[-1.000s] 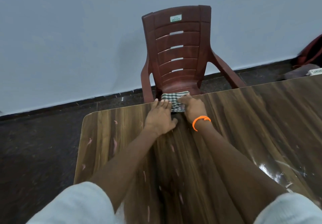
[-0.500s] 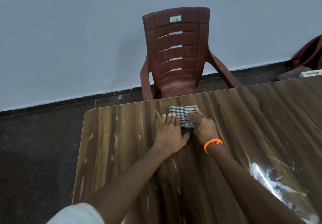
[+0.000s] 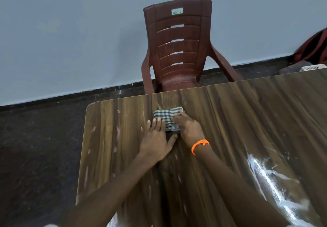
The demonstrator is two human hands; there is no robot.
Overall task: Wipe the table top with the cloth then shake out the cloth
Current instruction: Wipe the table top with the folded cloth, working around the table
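A folded green-and-white checked cloth (image 3: 166, 116) lies flat on the brown wood-grain table top (image 3: 247, 120), a short way in from its far edge. My left hand (image 3: 156, 139) lies flat with straight fingers, its fingertips on the cloth's near left part. My right hand (image 3: 188, 126), with an orange band at the wrist, presses down on the cloth's right side with its fingers spread flat. Part of the cloth is hidden under both hands.
A maroon plastic chair (image 3: 178, 50) stands just beyond the table's far edge, against a pale wall. Pale pink streaks mark the table's left part, and a shiny wet-looking patch (image 3: 270, 182) lies at the right. The table's left edge drops to a dark floor (image 3: 39, 147).
Both hands have pulled the cloth back from the table's far edge toward me across the table top. The hands keep the same flat press on it.
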